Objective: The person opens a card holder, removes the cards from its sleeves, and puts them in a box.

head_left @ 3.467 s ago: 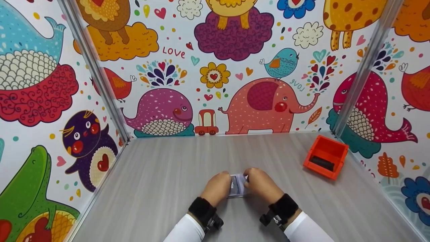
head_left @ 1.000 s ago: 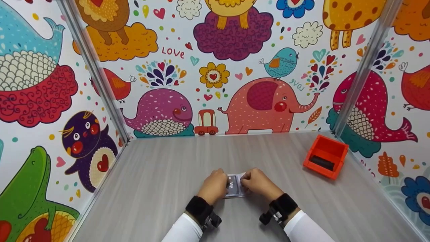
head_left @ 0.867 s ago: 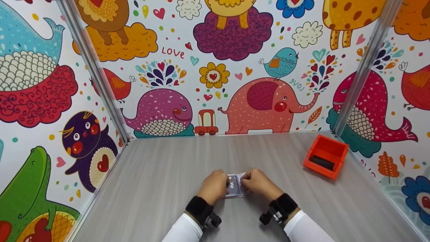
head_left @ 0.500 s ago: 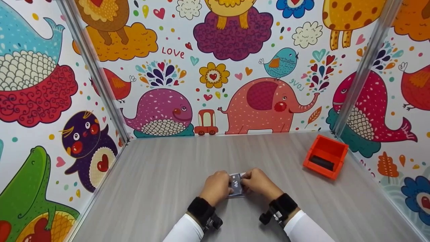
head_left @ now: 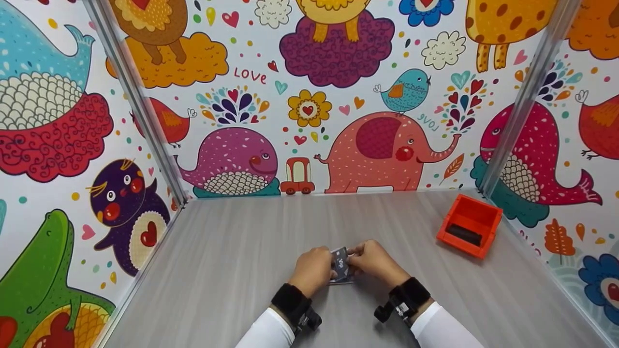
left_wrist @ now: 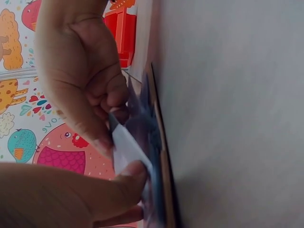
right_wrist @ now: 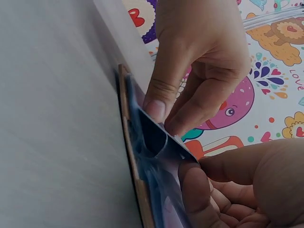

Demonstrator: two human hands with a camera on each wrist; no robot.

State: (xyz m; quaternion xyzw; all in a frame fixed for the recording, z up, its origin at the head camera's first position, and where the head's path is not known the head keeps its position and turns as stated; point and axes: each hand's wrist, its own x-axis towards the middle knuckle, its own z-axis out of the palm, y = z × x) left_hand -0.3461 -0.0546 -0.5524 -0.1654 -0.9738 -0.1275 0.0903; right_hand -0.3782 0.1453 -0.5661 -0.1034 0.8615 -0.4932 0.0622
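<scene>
A dark card lettered "VIP" stands tilted over a thin, brown-edged card holder with clear plastic sleeves, lying on the table. My left hand pinches the card's left side, its thumb on the face in the left wrist view. At the card's right edge, the thumb and forefinger of my right hand pinch a corner, seen in the right wrist view. Whether these fingers also grip a clear sleeve is hard to tell. The hands cover parts of the holder.
An orange bin stands at the table's back right, with a black object inside. Walls with cartoon animals enclose the grey table at the back and both sides.
The card has shifted right and its far end has turned rightward, covering the pale strip seen earlier. My left hand has moved slightly right with it; the right hand has barely moved.
</scene>
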